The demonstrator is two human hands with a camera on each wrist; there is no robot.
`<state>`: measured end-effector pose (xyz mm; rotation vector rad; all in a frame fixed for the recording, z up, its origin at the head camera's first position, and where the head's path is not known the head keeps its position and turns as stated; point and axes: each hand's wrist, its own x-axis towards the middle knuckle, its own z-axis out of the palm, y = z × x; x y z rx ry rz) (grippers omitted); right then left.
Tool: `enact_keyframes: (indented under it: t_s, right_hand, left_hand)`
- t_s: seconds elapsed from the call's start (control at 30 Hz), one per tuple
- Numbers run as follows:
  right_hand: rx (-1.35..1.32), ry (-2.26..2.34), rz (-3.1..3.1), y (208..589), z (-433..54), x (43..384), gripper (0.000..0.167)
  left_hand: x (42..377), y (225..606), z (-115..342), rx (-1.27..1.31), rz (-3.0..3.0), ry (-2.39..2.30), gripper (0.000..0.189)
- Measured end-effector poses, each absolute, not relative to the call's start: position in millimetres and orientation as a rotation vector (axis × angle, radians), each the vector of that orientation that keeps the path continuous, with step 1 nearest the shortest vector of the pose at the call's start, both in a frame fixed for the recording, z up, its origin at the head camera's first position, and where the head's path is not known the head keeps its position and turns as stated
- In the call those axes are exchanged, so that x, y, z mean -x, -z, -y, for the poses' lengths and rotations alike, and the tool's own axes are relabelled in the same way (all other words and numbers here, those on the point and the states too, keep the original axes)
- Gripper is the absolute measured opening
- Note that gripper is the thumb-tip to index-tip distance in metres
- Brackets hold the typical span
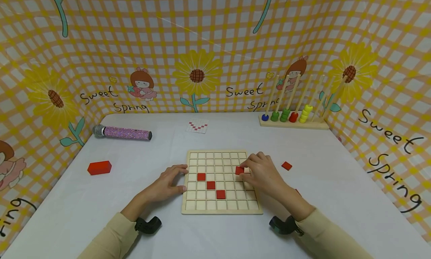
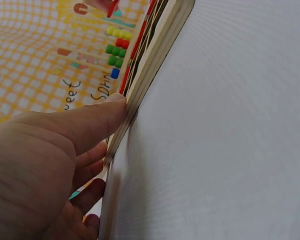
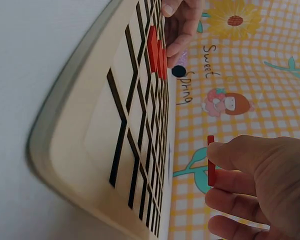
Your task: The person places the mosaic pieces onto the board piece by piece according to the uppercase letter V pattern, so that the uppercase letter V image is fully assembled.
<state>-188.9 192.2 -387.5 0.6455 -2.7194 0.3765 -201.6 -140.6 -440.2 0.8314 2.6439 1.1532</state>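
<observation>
A square wooden grid board point(image 1: 222, 212) lies in the middle of the white table. Three red square tiles, among them the middle one point(image 1: 210, 185), form a diagonal on its left half. At the board's left edge rests my left hand point(image 1: 165, 185), its thumb point(image 2: 102, 117) and fingertips touching the rim. My right hand point(image 1: 264, 173) pinches a red square tile point(image 3: 210, 160) between thumb and fingers, above the grid's right side. The right wrist view shows that tile edge-on, apart from the board. The hand hides some right-hand cells.
A loose red tile point(image 1: 286, 165) lies right of the board; another point(image 1: 297, 192) is mostly hidden by the right arm. Further off are a pattern card point(image 1: 197, 126), a bead abacus point(image 1: 294, 123), a glittery microphone point(image 1: 126, 133) and a red block point(image 1: 99, 168).
</observation>
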Motion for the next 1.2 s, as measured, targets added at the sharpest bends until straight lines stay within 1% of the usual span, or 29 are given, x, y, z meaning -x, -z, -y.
enact_keyframes:
  t_s: [0.13,0.67,1.2]
  right_hand:
    - [-0.67,-0.39,2.721,387.7,-184.7,189.9,0.029]
    - [-0.783,-0.396,2.65,386.5,-154.3,198.4,0.02]
    - [-0.869,-0.392,2.637,385.0,-128.1,206.3,0.019]
  left_hand:
    - [201.8,440.8,140.8,-0.837,-2.646,-1.149,0.049]
    - [201.6,440.0,141.3,-0.842,-2.644,-1.149,0.048]
    - [201.6,439.7,140.0,-0.819,-2.642,-1.166,0.049]
